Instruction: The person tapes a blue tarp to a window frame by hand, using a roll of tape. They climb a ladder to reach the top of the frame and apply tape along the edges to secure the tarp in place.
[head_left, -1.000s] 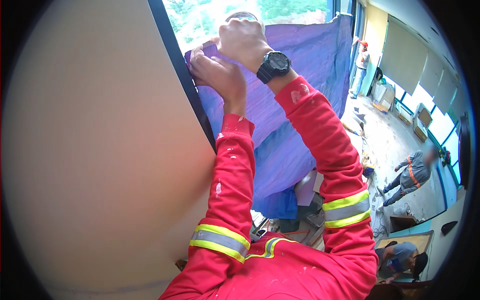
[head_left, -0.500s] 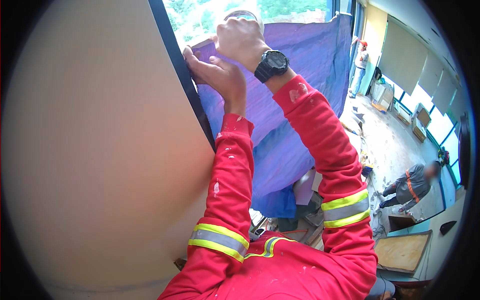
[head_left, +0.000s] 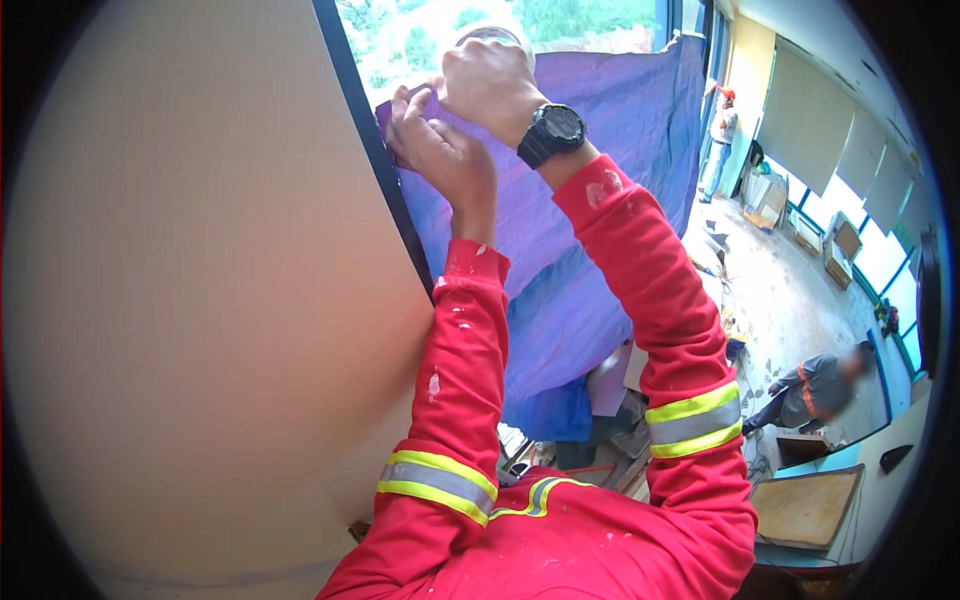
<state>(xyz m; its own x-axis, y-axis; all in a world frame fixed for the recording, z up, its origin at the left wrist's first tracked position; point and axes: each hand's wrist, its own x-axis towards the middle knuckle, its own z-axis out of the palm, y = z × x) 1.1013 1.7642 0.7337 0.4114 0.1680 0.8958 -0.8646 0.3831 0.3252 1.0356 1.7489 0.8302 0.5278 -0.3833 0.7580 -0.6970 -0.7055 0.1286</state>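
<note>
My right hand (head_left: 490, 88), with a black watch on its wrist, is closed round a roll of tape (head_left: 513, 36), its pale ring showing above the knuckles. A blue-purple tarp (head_left: 600, 180) hangs across the lower part of the window (head_left: 590, 22). At the tarp's upper left corner, beside the dark window frame (head_left: 372, 140), is my left hand (head_left: 445, 160). Its fingers are raised and apart, the tips close to my right hand. Whether they touch a strip of tape cannot be made out.
A pale panel (head_left: 220, 300) fills the left side. On the right, a person in grey (head_left: 815, 390) bends near a board (head_left: 810, 505); another in a red cap (head_left: 722, 130) stands by the far wall. Boxes (head_left: 765, 197) and debris lie along the floor (head_left: 790, 270).
My left hand's fingers have lifted and moved right, nearer my right hand. My right hand has shifted slightly right and down with the tape. The person in grey has shifted slightly.
</note>
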